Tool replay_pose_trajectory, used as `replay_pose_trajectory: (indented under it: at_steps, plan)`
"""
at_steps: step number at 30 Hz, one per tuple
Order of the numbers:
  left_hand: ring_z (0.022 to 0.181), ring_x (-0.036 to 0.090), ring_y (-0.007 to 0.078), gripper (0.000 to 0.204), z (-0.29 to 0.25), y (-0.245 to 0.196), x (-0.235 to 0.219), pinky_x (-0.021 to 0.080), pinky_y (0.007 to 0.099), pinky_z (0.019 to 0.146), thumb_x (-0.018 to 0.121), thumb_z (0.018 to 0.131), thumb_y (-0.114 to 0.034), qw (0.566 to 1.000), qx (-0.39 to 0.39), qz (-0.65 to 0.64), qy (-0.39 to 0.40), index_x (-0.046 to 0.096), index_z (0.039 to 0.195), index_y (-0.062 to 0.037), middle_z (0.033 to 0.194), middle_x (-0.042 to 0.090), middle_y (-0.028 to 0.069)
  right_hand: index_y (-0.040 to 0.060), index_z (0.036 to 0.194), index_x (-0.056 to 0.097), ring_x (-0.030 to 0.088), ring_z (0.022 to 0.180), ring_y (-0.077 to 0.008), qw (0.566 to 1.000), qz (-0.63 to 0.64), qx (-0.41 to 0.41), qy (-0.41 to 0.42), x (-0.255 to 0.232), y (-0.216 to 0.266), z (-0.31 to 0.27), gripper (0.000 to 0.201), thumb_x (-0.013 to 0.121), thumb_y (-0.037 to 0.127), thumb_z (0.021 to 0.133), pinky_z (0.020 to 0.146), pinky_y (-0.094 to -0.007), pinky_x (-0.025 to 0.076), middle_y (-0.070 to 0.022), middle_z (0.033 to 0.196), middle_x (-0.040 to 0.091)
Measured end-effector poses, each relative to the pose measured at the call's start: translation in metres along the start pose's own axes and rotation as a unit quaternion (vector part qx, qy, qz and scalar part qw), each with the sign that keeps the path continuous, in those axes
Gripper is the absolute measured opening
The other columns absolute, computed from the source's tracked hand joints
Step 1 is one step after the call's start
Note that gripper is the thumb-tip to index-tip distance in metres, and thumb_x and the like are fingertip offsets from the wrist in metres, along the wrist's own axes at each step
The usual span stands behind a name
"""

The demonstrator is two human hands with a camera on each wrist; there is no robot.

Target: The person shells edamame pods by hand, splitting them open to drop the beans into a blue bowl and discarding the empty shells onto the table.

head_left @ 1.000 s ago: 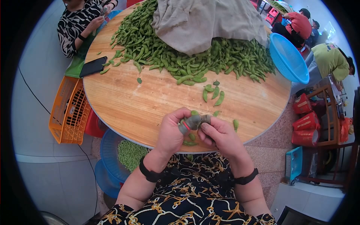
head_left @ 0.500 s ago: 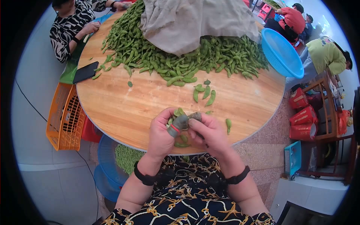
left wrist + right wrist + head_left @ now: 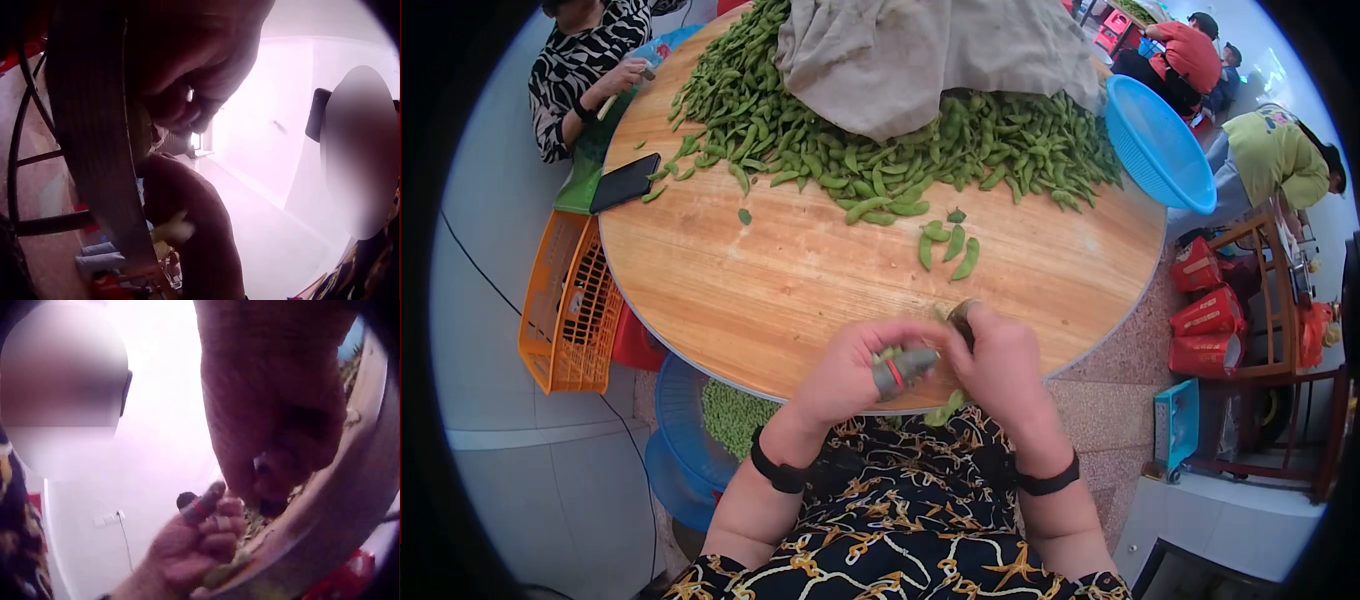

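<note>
Round wooden table [image 3: 780, 290] carries the bean heap [image 3: 880, 150] at its far side. Left hand [image 3: 850, 375] and right hand [image 3: 1000, 365] meet at the near edge, both pinching one pod [image 3: 945, 408] hanging down between them

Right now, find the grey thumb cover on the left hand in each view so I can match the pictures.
Head: the thumb cover sits low centre, at the table edge, between the left hand and right hand.
Left wrist: not clear; dark blurred fingers fill the frame.
Right wrist: low centre, grey with a red band.
Shared landmark: the wooden table edge, head and right wrist views.
</note>
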State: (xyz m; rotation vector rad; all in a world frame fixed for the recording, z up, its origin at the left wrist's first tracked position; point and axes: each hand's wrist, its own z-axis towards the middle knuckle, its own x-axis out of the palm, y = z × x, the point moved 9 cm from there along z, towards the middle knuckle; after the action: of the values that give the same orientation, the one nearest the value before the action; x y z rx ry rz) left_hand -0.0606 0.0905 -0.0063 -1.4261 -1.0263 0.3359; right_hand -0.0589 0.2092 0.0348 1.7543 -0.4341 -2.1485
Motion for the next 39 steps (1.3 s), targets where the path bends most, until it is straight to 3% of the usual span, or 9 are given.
replay_pose_trajectory:
  at_steps: [2,3,5,6,7,9,15,28,39]
  plan:
    - [0.067,0.049,0.0009,0.023,0.003,-0.003,-0.016,0.037,0.0147,0.052,0.061,0.084,-0.011,0.995,0.056,-0.020,-0.084,0.060,0.105,-0.0049,0.079,0.055,-0.0048,0.0019,0.081,0.058,0.061,0.061,-0.0313,0.959,0.190,-0.011,0.208,0.016,0.006,-0.003,0.014,0.060,0.015,0.077,0.057,-0.0368,0.048,-0.0160,0.072,0.062]
    - [0.066,0.049,0.0009,0.021,0.000,-0.012,-0.032,0.036,0.0143,0.051,0.061,0.084,-0.011,0.979,0.114,-0.040,-0.167,0.061,0.104,-0.0052,0.078,0.055,-0.0047,0.0019,0.081,0.058,0.061,0.061,-0.0313,0.960,0.187,-0.013,0.208,0.011,0.001,0.000,0.014,0.060,0.015,0.077,0.057,-0.0368,0.048,-0.0160,0.072,0.062]
    - [0.066,0.050,0.0014,0.017,0.002,-0.009,-0.039,0.036,0.0143,0.049,0.060,0.085,-0.009,0.974,0.103,-0.113,-0.167,0.061,0.101,-0.0054,0.076,0.055,-0.0037,0.0039,0.093,0.061,0.051,0.052,-0.0186,0.905,0.316,-0.111,0.261,0.008,0.015,-0.002,0.020,0.063,0.014,0.076,0.055,-0.0290,0.045,-0.0136,0.069,0.059]
    - [0.066,0.050,0.0016,0.016,0.003,-0.009,-0.040,0.036,0.0140,0.050,0.060,0.085,-0.009,0.974,0.104,-0.121,-0.161,0.061,0.100,-0.0049,0.077,0.055,-0.0033,0.0048,0.098,0.061,0.056,0.056,-0.0241,0.956,0.253,-0.060,0.136,0.002,-0.006,0.013,0.024,0.061,0.014,0.076,0.058,-0.0323,0.047,-0.0157,0.070,0.061]
    - [0.065,0.050,0.0018,0.015,0.004,-0.007,-0.040,0.036,0.0138,0.050,0.059,0.085,-0.009,0.974,0.106,-0.128,-0.156,0.061,0.099,-0.0044,0.077,0.055,-0.0028,0.0048,0.098,0.061,0.056,0.056,-0.0241,0.956,0.253,-0.060,0.137,0.003,-0.009,0.025,0.024,0.061,0.014,0.076,0.058,-0.0323,0.047,-0.0157,0.070,0.061]
    - [0.065,0.049,0.0018,0.014,0.006,-0.006,-0.038,0.036,0.0138,0.050,0.059,0.085,-0.009,0.975,0.099,-0.122,-0.157,0.061,0.098,-0.0040,0.076,0.055,-0.0025,0.0062,0.098,0.061,0.059,0.064,-0.0308,0.997,-0.049,-0.017,0.055,-0.010,-0.029,0.053,0.023,0.060,0.014,0.076,0.060,-0.0387,0.047,-0.0172,0.070,0.061]
    - [0.061,0.047,0.0027,0.015,0.010,-0.010,-0.032,0.033,0.0137,0.047,0.056,0.086,-0.007,0.979,0.092,-0.089,-0.156,0.058,0.099,-0.0012,0.073,0.054,0.0003,0.0078,0.091,0.056,0.060,0.065,-0.0331,0.985,-0.139,-0.048,0.085,-0.002,-0.013,0.052,0.014,0.057,0.015,0.078,0.058,-0.0435,0.047,-0.0156,0.066,0.060]
    - [0.063,0.047,0.0025,0.015,0.012,-0.010,-0.028,0.033,0.0132,0.049,0.055,0.086,-0.007,0.981,0.087,-0.116,-0.129,0.058,0.099,-0.0010,0.074,0.054,0.0006,0.0072,0.096,0.059,0.058,0.066,-0.0355,0.978,-0.078,-0.119,0.153,0.002,0.005,0.036,0.023,0.060,0.015,0.074,0.059,-0.0431,0.046,-0.0179,0.066,0.058]
    - [0.064,0.046,0.0020,0.022,0.010,-0.016,-0.030,0.034,0.0133,0.050,0.059,0.083,-0.005,0.976,0.086,-0.138,-0.144,0.056,0.105,-0.0004,0.075,0.054,-0.0005,0.0050,0.085,0.060,0.060,0.058,-0.0275,0.992,-0.037,-0.115,0.041,0.005,0.007,0.038,0.013,0.060,0.016,0.079,0.053,-0.0384,0.046,-0.0152,0.061,0.058]
